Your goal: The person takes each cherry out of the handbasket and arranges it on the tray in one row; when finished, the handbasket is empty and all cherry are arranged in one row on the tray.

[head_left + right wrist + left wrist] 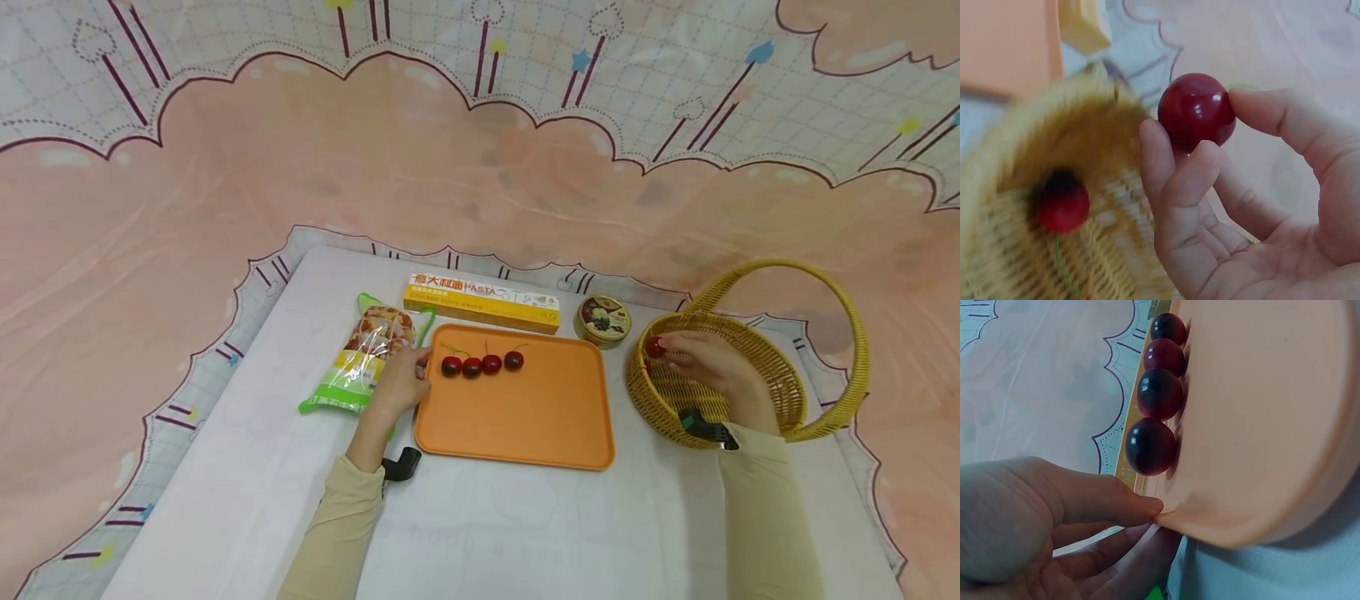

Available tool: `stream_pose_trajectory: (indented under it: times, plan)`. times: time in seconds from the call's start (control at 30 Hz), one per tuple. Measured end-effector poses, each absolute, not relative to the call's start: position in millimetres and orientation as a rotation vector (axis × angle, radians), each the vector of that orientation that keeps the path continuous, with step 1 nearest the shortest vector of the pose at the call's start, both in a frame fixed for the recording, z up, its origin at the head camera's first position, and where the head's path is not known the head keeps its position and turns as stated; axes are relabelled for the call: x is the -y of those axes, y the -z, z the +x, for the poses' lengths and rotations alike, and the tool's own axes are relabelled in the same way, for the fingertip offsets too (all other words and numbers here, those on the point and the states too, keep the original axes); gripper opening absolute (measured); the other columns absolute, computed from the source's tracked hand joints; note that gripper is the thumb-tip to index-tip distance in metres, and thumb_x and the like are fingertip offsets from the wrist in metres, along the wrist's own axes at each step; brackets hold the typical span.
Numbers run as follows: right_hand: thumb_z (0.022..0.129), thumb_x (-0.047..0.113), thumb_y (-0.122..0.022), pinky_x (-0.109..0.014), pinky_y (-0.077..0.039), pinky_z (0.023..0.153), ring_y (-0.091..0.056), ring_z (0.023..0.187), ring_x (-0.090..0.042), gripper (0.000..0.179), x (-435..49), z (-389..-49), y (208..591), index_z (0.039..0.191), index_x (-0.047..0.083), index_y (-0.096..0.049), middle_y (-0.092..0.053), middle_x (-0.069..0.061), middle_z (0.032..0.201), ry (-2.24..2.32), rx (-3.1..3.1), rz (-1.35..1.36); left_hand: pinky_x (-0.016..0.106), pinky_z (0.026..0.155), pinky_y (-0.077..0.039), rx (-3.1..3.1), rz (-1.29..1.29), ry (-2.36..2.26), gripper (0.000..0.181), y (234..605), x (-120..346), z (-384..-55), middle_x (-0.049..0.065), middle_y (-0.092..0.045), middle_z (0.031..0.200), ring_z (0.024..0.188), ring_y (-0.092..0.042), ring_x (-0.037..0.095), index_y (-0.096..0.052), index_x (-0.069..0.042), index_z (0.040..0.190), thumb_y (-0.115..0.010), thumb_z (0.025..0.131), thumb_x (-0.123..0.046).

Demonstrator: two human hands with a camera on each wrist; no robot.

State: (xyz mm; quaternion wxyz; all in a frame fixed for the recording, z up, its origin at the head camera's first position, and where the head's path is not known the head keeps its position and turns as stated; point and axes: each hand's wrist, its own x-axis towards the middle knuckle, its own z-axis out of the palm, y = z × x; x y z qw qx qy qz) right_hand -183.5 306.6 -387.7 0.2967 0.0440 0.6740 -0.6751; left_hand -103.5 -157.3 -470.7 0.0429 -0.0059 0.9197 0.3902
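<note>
In the right wrist view my right hand [1254, 187] pinches a dark red cherry [1196, 112] between thumb and fingers. The head view has this right hand [708, 367] over the yellow wicker basket [648, 400]. Another cherry [1063, 203], with a green stem, lies inside the basket, blurred. My left hand [401, 383] holds the left rim of the orange tray [525, 417], thumb on top and fingers beneath, as the left wrist view shows. Several cherries [491, 364] sit in a row along the tray's upper left part, stems pointing away from me.
Left of the tray lies a green and yellow food bag [356, 367], partly behind the left hand. A pasta box [480, 304] stands behind the tray, and a round tin [603, 321] sits at its far right corner. The basket's tall handle [858, 358] arches up at the right.
</note>
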Motion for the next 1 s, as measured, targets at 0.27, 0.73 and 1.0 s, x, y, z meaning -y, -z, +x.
stream_pose_trajectory:
  times: [0.27, 0.73, 1.0]
  plan:
    - [0.1, 0.009, -0.054, -0.027, -0.055, 0.081, -0.07, 0.088, -0.012, 0.024, -253.0, -192.2, 387.9, 0.119, -0.003, -0.063, -0.067, -0.002, 0.1, 1.668, -1.95, -0.007, 0.03, 0.063, -0.042, -2.818, -0.017, -1.191, 0.059, 470.7, 157.5, -104.0, 0.014, -0.058, 0.094, 0.076, -0.052, 0.021, -0.056, 0.007, 0.134, -0.064, 0.076, 0.01]
    - [0.093, 0.013, -0.064, -0.025, -0.056, 0.071, -0.067, 0.071, -0.009, 0.036, -155.5, -203.2, 438.5, 0.115, -0.015, -0.064, -0.072, -0.005, 0.087, 1.448, -2.207, -0.001, 0.031, 0.065, -0.042, -2.838, 0.0, -1.187, 0.058, 470.3, 159.1, -103.4, 0.014, -0.058, 0.091, 0.074, -0.053, 0.021, -0.057, 0.008, 0.133, -0.063, 0.075, 0.01]
    - [0.094, 0.012, -0.064, -0.025, -0.056, 0.064, -0.065, 0.066, -0.012, 0.03, -131.5, -201.1, 452.5, 0.112, -0.012, -0.067, -0.07, -0.004, 0.08, 1.394, -2.196, 0.032, 0.029, 0.063, -0.042, -2.834, -0.006, -1.191, 0.058, 472.3, 158.4, -103.6, 0.014, -0.058, 0.091, 0.073, -0.052, 0.02, -0.057, 0.008, 0.132, -0.063, 0.075, 0.01]
